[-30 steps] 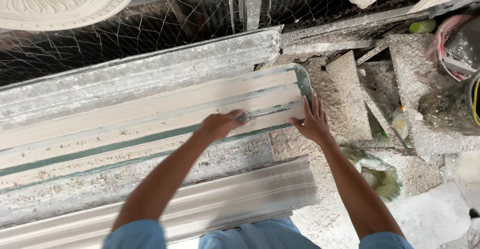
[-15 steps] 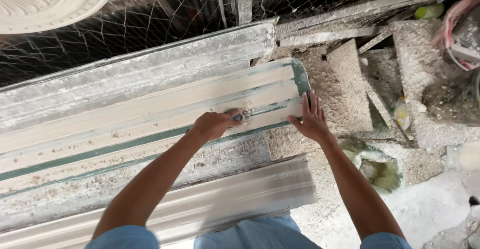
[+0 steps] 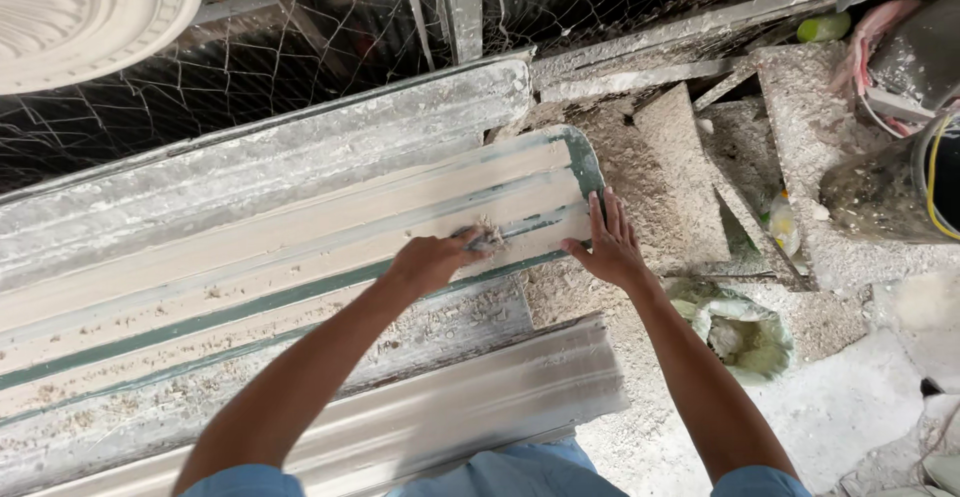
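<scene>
A long green-edged moulding form filled with pale wet plaster runs from lower left to upper right. My left hand is closed on a small clump of fibre and presses it onto the plaster near the form's right end. My right hand lies flat with fingers spread against that right end of the form. A finished white cornice length lies along the near side, close to my body.
Another plaster-crusted form lies beyond the first, backed by wire mesh. A round white ceiling rose sits top left. At right stand crusted slabs, a dirty bucket and a crumpled bag.
My left hand with the fibre has slid a little right along the plaster. My right hand stays at the form's end; the view has shifted slightly.
</scene>
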